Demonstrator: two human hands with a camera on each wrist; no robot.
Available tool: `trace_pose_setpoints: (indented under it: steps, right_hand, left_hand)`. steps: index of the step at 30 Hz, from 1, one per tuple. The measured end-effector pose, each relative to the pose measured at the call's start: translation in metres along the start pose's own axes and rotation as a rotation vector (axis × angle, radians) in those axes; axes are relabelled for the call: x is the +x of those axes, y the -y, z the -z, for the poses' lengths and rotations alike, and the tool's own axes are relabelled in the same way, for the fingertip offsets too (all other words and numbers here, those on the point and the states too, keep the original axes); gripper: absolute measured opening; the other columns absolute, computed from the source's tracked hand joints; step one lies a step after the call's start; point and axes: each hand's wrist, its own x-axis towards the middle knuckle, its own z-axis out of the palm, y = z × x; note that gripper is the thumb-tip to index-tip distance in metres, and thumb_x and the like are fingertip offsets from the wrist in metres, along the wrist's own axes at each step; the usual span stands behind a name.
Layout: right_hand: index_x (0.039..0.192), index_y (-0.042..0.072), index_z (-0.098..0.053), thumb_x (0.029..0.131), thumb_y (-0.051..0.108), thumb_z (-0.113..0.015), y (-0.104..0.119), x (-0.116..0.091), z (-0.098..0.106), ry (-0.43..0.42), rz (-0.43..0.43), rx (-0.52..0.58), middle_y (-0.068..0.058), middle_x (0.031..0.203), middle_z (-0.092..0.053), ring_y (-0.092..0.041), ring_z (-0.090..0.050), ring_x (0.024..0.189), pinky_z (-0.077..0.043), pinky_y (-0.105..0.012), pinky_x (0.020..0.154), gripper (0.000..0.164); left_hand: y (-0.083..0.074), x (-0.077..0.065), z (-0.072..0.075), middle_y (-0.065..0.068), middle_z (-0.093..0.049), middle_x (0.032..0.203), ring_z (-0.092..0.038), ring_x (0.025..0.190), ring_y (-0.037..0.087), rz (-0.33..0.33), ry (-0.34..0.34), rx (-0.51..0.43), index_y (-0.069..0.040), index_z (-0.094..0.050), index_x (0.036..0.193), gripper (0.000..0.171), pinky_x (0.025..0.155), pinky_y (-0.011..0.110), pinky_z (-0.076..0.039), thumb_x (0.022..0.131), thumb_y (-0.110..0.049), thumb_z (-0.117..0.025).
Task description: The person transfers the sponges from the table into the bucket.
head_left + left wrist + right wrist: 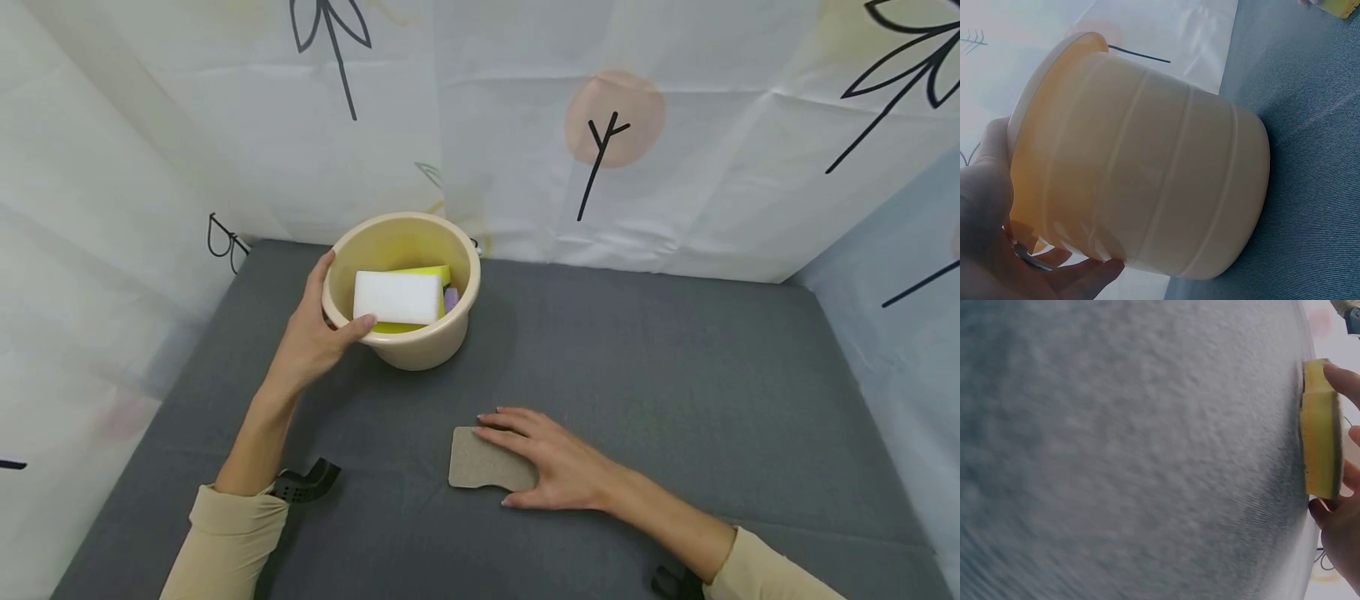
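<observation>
A cream bucket stands on the grey cloth toward the back left. My left hand grips its rim, thumb over the near edge and fingers round the outside, as the left wrist view also shows. In the bucket lie a white sponge block, yellow sponges and a purple piece, partly hidden. Nearer the front, a sponge with a grey-beige top lies flat; its yellow side shows in the right wrist view. Over its right part my right hand is spread, fingers past the far edge and thumb by the near edge.
Grey cloth covers the table. White patterned sheets hang behind it and at both sides. Each forearm wears a black strap near the rolled sleeve.
</observation>
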Motion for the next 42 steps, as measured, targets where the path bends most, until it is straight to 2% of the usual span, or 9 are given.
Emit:
trace_pose_setpoints:
  steps: [8,21,25,30,33,39,42]
  right_hand:
    - [0.148,0.019,-0.049,0.077,0.037,-0.085,-0.001,-0.002,-0.005,-0.036,0.043,-0.035,-0.003,0.148,-0.049,-0.030,-0.042,0.137,-0.038,-0.050,0.105,0.081]
    - [0.147,0.021,-0.051,0.080,0.036,-0.083,0.000,0.000,-0.003,-0.044,0.020,-0.002,0.001,0.144,-0.053,-0.016,-0.049,0.117,-0.046,-0.036,0.091,0.076]
    - [0.147,0.020,-0.051,0.082,0.035,-0.081,0.001,0.004,0.005,-0.054,0.025,0.014,0.000,0.145,-0.052,-0.016,-0.048,0.117,-0.046,-0.031,0.088,0.073]
    - [0.146,0.017,-0.050,0.085,0.034,-0.079,0.001,0.013,0.017,-0.088,0.068,0.012,-0.005,0.145,-0.051,-0.019,-0.049,0.117,-0.046,-0.031,0.088,0.070]
    - [0.147,0.017,-0.050,0.086,0.035,-0.077,0.004,0.019,0.027,-0.094,0.063,0.019,-0.003,0.146,-0.050,-0.019,-0.048,0.118,-0.046,-0.031,0.088,0.068]
    - [0.146,0.020,-0.051,0.087,0.035,-0.076,0.008,0.028,0.048,-0.104,0.057,0.028,-0.001,0.146,-0.049,-0.018,-0.047,0.119,-0.046,-0.032,0.087,0.066]
    - [0.146,0.020,-0.051,0.087,0.035,-0.076,0.010,0.031,0.056,-0.102,0.051,0.035,0.000,0.146,-0.049,-0.017,-0.047,0.120,-0.046,-0.031,0.087,0.065]
  left_hand:
    - [0.001,0.000,0.000,0.017,-0.028,0.158,-0.045,0.127,0.033,-0.002,-0.001,-0.020,-0.032,-0.004,0.161,0.100,0.086,0.027,-0.043,0.089,-0.034,-0.074]
    - [0.001,-0.001,-0.001,0.017,-0.028,0.157,-0.045,0.127,0.033,-0.006,-0.005,-0.016,-0.032,-0.005,0.161,0.100,0.087,0.032,-0.043,0.089,-0.035,-0.074]
    - [0.001,-0.001,-0.001,0.017,-0.027,0.158,-0.045,0.127,0.033,-0.006,-0.006,-0.012,-0.032,-0.004,0.161,0.100,0.088,0.036,-0.043,0.089,-0.035,-0.074]
    - [0.000,-0.001,0.000,0.017,-0.027,0.158,-0.044,0.127,0.034,0.000,-0.001,-0.014,-0.032,-0.004,0.161,0.100,0.089,0.041,-0.043,0.089,-0.035,-0.074]
    - [0.000,-0.001,0.000,0.016,-0.028,0.158,-0.044,0.127,0.033,0.008,0.002,-0.015,-0.033,-0.004,0.160,0.100,0.090,0.043,-0.042,0.089,-0.036,-0.074]
    - [0.001,0.001,0.000,0.016,-0.028,0.157,-0.045,0.126,0.032,-0.005,0.000,-0.016,-0.032,-0.005,0.161,0.099,0.087,0.034,-0.043,0.089,-0.034,-0.074]
    - [0.000,0.001,0.000,0.016,-0.028,0.157,-0.045,0.126,0.032,-0.004,0.003,-0.015,-0.032,-0.005,0.161,0.100,0.088,0.034,-0.043,0.089,-0.034,-0.074]
